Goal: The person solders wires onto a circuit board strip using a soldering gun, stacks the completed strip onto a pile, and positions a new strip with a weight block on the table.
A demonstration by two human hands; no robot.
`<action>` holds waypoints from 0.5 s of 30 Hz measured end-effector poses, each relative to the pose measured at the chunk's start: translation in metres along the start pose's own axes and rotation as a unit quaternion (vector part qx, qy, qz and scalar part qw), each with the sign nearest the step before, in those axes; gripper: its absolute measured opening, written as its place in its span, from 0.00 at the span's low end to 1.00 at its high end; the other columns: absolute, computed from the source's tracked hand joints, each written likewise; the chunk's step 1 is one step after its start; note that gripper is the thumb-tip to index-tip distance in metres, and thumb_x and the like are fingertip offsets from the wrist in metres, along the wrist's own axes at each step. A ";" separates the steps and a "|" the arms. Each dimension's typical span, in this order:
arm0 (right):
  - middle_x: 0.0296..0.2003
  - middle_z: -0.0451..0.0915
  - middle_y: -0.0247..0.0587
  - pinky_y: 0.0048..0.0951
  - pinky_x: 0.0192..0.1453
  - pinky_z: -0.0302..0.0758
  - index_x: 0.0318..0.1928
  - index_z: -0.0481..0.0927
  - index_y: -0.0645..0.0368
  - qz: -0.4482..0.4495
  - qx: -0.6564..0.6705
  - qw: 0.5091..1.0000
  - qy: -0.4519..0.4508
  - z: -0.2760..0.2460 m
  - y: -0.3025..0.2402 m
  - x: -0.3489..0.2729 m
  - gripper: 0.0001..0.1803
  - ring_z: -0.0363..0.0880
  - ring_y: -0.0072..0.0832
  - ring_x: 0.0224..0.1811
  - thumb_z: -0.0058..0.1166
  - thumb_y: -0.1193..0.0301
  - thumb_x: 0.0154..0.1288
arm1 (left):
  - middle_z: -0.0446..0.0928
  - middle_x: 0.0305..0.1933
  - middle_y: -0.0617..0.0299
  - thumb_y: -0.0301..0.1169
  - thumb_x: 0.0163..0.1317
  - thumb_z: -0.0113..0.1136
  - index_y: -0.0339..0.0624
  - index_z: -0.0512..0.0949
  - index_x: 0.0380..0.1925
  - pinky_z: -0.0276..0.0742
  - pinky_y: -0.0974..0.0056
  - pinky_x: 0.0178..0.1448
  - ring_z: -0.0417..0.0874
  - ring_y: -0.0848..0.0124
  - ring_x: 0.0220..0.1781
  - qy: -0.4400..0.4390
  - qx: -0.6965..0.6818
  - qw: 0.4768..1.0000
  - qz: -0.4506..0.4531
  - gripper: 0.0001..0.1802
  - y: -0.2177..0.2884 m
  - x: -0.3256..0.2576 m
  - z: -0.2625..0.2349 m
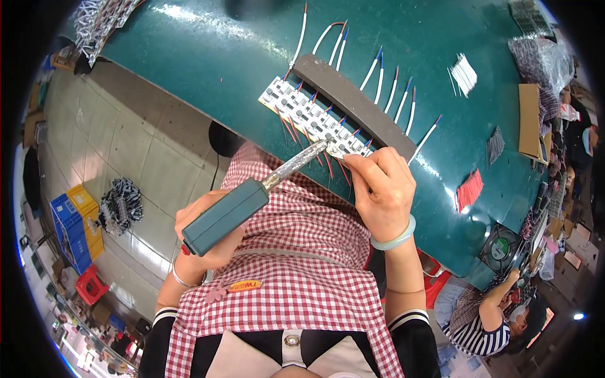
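My left hand [217,227] is closed round a dark green gun-shaped tool [228,215] with a long, foil-wrapped metal barrel. Its tip meets a row of small white circuit boards [302,113] near the end closest to my right hand. The boards carry dark round parts, with thin red wires [290,130] hanging over their near side. My right hand [384,186] pinches thumb and forefinger together by the tool's tip, at a small whitish piece I cannot make out. Along the boards' far side lies a long dark bar [356,104], and several white-sleeved wires [380,85] stick out beyond it.
On the green table [208,69] lie white thin tubes [464,74], red tubes [469,190] and a grey bundle [496,146]. A cardboard box [531,123] and a black fan [500,247] stand at the right. Another person [482,321] works at lower right. Crates [72,220] stand left.
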State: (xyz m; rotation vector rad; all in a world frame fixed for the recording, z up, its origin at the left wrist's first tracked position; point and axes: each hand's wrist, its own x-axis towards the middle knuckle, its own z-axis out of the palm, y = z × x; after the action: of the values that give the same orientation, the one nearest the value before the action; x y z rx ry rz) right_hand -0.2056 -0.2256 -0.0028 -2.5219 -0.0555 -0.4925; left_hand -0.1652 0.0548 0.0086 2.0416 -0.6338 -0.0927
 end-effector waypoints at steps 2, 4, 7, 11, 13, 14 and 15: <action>0.24 0.70 0.36 0.35 0.34 0.69 0.35 0.84 0.57 0.001 0.000 1.000 0.004 0.001 0.000 -0.001 0.13 0.73 0.35 0.29 0.66 0.82 0.47 | 0.83 0.34 0.50 0.17 0.36 0.66 0.30 0.82 0.31 0.84 0.63 0.37 0.87 0.58 0.33 0.003 0.002 1.000 0.003 0.16 -0.001 -0.001 0.000; 0.24 0.70 0.36 0.35 0.34 0.69 0.35 0.84 0.57 0.003 0.007 1.000 -0.002 -0.001 0.001 -0.002 0.12 0.73 0.35 0.29 0.66 0.82 0.47 | 0.83 0.35 0.49 0.17 0.38 0.67 0.30 0.83 0.32 0.84 0.63 0.38 0.88 0.57 0.34 0.006 0.005 1.000 0.004 0.16 -0.003 -0.003 0.000; 0.24 0.71 0.36 0.35 0.34 0.69 0.34 0.85 0.58 0.014 0.023 0.999 -0.024 -0.020 -0.005 -0.001 0.11 0.73 0.35 0.28 0.66 0.82 0.47 | 0.83 0.35 0.49 0.17 0.42 0.68 0.30 0.83 0.33 0.84 0.63 0.38 0.88 0.58 0.34 0.009 0.019 1.000 0.000 0.14 -0.010 -0.009 -0.003; 0.24 0.74 0.38 0.33 0.33 0.70 0.33 0.85 0.61 0.034 0.051 0.998 -0.013 -0.030 -0.018 0.004 0.10 0.75 0.34 0.28 0.66 0.85 0.48 | 0.83 0.35 0.49 0.17 0.45 0.69 0.30 0.83 0.34 0.83 0.64 0.37 0.87 0.59 0.33 0.038 -0.027 0.995 -0.086 0.13 -0.016 -0.020 -0.003; 0.25 0.76 0.39 0.31 0.32 0.71 0.34 0.86 0.62 0.031 0.058 0.998 0.006 -0.023 -0.019 0.010 0.10 0.76 0.33 0.28 0.67 0.86 0.49 | 0.83 0.35 0.49 0.17 0.45 0.69 0.30 0.83 0.34 0.82 0.64 0.37 0.87 0.59 0.33 0.041 -0.035 0.992 -0.114 0.13 -0.016 -0.019 -0.003; 0.25 0.77 0.39 0.31 0.32 0.72 0.34 0.86 0.62 0.028 0.058 0.998 0.012 -0.014 -0.016 0.013 0.10 0.77 0.34 0.28 0.66 0.86 0.49 | 0.83 0.35 0.49 0.17 0.45 0.69 0.30 0.83 0.35 0.82 0.65 0.37 0.87 0.59 0.33 0.041 -0.027 0.995 -0.086 0.13 -0.017 -0.019 -0.002; 0.26 0.77 0.40 0.31 0.32 0.72 0.34 0.86 0.62 0.024 0.059 0.998 0.019 -0.007 -0.013 0.014 0.10 0.77 0.34 0.29 0.66 0.86 0.49 | 0.83 0.35 0.49 0.17 0.45 0.70 0.31 0.83 0.35 0.82 0.65 0.37 0.87 0.60 0.33 0.041 -0.019 0.997 -0.058 0.13 -0.018 -0.018 -0.002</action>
State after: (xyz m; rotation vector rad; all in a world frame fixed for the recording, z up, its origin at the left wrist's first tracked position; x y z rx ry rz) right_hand -0.1967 -0.2193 0.0147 -2.3924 -0.0103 -0.5032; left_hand -0.1730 0.0724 -0.0090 2.0331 -0.4586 -0.0879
